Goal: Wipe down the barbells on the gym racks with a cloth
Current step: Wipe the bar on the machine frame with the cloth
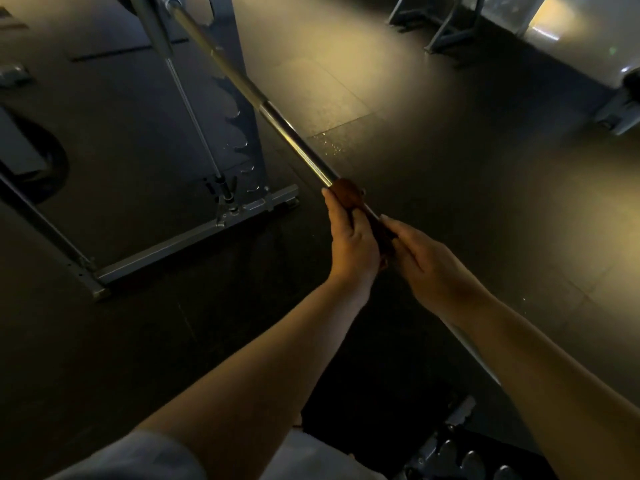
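**Rust-brown cloth [346, 194] on the bar, both hands closed**

The chrome barbell [294, 136] runs diagonally from the rack upright [254, 147] at upper left down toward the viewer and passes under the right forearm. The cloth is wrapped round the shaft about mid-frame.

The left hand [349, 237] has its fingers curled round the cloth and bar and sits at the front of the cloth. The right hand [426, 268] is just behind it, curled round the bar and touching the cloth's tail. I cannot tell if there is cloth under its fingers. The two hands are nearly touching.

Shaft is bare and shiny from the cloth up to the rack, and duller higher up.

Edges and room:
- A weight plate [48, 161] lies far left.
- The thin guide rod [194, 112] and the rack foot [194, 244] sit left of the bar, well apart from the hands.
- Toothed hooks line the upright just below the bar.
- Open floor lies right of the bar.
- More toothed rack parts [450, 455] are at bottom centre, below the forearms.

The floor [450, 188] is dark rubber tile, with droplets [329, 143] just right of the shaft. The room is dim, with warm light patches. Another metal frame [446, 26] stands at upper right.
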`<state>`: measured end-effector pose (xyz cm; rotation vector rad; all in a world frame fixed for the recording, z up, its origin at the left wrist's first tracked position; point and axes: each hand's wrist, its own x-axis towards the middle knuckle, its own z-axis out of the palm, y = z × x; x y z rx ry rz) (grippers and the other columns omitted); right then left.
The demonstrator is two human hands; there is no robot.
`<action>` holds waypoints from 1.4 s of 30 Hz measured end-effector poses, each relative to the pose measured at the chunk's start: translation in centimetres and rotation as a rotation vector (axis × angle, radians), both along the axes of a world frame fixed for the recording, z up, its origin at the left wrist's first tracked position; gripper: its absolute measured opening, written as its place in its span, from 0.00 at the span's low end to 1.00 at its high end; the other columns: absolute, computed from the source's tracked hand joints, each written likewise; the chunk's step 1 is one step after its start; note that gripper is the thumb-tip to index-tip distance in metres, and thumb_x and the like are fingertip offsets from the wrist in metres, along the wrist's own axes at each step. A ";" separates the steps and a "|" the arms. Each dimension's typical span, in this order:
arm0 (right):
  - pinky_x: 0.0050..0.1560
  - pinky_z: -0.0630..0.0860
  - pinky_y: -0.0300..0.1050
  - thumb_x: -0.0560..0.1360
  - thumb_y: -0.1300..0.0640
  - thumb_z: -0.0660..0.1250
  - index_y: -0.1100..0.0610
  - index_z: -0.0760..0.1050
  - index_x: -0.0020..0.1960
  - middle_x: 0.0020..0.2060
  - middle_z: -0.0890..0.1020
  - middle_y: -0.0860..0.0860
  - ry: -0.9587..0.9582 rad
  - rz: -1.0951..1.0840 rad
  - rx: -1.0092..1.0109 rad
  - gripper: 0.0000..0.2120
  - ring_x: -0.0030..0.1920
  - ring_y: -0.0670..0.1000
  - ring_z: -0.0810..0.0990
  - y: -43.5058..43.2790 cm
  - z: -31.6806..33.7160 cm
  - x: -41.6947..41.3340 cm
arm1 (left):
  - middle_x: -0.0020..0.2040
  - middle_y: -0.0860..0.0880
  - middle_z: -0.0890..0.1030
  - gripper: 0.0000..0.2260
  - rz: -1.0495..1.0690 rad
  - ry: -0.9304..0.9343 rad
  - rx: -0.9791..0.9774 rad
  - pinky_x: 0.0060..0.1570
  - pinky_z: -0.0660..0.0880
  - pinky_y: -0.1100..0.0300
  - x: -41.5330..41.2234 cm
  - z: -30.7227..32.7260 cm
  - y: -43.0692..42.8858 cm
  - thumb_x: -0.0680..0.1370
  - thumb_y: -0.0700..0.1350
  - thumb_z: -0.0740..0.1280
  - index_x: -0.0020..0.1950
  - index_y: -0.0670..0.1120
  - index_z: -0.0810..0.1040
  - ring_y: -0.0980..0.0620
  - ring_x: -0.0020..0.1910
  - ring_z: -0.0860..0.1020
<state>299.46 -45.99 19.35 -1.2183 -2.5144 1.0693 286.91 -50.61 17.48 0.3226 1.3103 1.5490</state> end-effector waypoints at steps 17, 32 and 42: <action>0.59 0.76 0.39 0.87 0.51 0.54 0.44 0.60 0.80 0.67 0.74 0.43 0.025 -0.004 -0.106 0.22 0.60 0.40 0.78 -1.0 0.4 3.8 | 0.77 0.49 0.64 0.26 0.036 -0.041 0.012 0.59 0.75 0.38 2.9 0.1 -1.0 0.87 0.53 0.53 0.75 0.77 0.45 0.47 0.65 0.72; 0.64 0.78 0.47 0.87 0.51 0.53 0.43 0.59 0.80 0.66 0.76 0.42 0.049 -0.005 -0.174 0.22 0.61 0.41 0.79 -1.6 0.8 5.2 | 0.73 0.50 0.69 0.26 -0.020 -0.104 0.029 0.53 0.77 0.45 6.6 0.0 -3.3 0.87 0.53 0.54 0.75 0.77 0.45 0.49 0.62 0.75; 0.67 0.74 0.47 0.87 0.52 0.53 0.44 0.60 0.80 0.73 0.72 0.47 0.039 -0.012 -0.148 0.22 0.69 0.45 0.73 -2.6 0.9 6.3 | 0.72 0.53 0.68 0.27 0.048 -0.054 0.052 0.64 0.74 0.38 9.3 -0.4 -3.9 0.86 0.50 0.55 0.74 0.79 0.48 0.48 0.65 0.75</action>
